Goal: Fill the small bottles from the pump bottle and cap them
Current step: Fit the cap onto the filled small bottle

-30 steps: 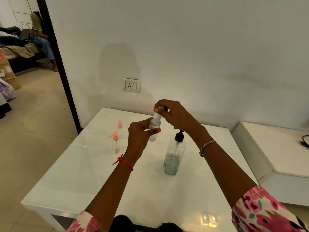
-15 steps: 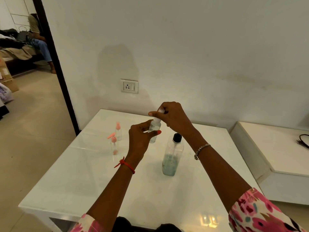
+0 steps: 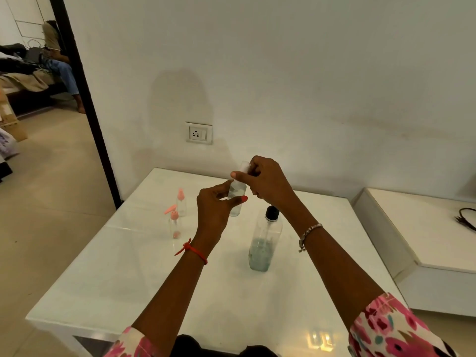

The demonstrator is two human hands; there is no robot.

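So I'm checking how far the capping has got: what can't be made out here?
Head view:
- Whether the clear cap sits fully on the small bottle: the right hand covers the neck.
- That bottle's fill level: blurred, behind the left hand.
- The pump bottle's spout: only a dark top shows beside the right wrist.
- Contents of the near pink-topped bottle and the far pink-topped bottle: too small.

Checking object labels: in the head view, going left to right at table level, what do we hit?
Pink pump-top small bottle → left hand → big black-topped bottle → black cable.
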